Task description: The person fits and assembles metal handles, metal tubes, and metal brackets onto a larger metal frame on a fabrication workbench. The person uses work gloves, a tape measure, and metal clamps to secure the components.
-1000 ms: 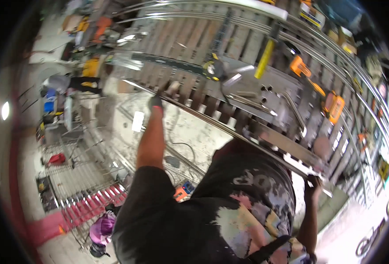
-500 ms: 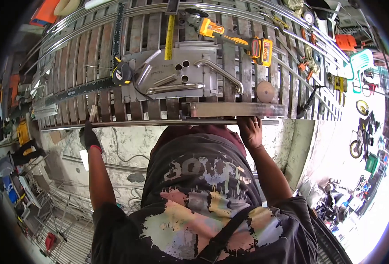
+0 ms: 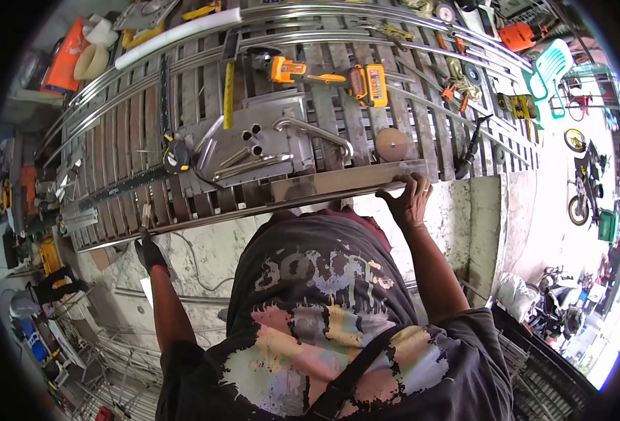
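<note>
Along the near edge of the slatted bench lies a long thin metal tube [image 3: 212, 219]. My left hand [image 3: 150, 254], in a dark glove, is closed at the tube's left part; its fingertips are partly hidden. A short narrow strip [image 3: 146, 212] stands out just beyond those fingers. A wide flat metal bar [image 3: 338, 181] rests beside the tube toward the right. My bare right hand [image 3: 410, 200] curls its fingers over the bar's right end, thumb on the near side. Just beyond the bar sits a round brown disc [image 3: 392, 144].
A metal plate [image 3: 282, 116] carries bent and straight tube pieces. Nearby lie a tape measure [image 3: 177, 154], a black square [image 3: 131, 184] and a yellow cordless grinder [image 3: 287, 69]. Long tubes [image 3: 394, 31] run along the far side. A green plastic chair [image 3: 552, 67] stands off right.
The view has turned, so the bench now slants. My right hand has shifted from under the bar's near edge to its right end. My left hand stays by the tube's left part.
</note>
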Action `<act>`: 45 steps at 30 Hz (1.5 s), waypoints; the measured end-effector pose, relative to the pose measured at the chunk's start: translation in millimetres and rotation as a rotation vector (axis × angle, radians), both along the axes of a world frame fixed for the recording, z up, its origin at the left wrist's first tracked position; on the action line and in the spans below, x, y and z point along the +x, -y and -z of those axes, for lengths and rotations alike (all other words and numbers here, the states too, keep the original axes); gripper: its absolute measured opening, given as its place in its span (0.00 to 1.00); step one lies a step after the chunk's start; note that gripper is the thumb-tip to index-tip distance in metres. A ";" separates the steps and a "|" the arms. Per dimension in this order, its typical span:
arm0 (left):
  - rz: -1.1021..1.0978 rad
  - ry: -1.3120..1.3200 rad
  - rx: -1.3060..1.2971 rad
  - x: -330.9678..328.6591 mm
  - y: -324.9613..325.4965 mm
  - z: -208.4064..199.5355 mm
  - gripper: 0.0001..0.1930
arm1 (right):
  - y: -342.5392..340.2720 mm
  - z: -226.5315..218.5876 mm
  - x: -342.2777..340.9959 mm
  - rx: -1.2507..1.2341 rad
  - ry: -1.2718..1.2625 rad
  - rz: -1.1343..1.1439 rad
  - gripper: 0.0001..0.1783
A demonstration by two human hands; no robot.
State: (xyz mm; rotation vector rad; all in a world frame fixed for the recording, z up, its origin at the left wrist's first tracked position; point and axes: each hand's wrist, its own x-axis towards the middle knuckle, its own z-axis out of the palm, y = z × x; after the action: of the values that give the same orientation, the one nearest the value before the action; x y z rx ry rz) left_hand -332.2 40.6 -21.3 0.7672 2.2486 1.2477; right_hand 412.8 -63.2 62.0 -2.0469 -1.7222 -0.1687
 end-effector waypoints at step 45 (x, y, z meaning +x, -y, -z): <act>0.929 -0.881 0.166 377.4 26.7 -82.5 0.56 | -38.6 -46.7 23.8 -0.333 0.006 -0.096 0.63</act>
State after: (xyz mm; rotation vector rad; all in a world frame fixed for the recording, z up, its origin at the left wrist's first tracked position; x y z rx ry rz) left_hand 45.2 13.9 61.2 2.4154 1.8279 0.6586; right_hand 436.7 -24.6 108.8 -2.1839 -1.9551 0.1535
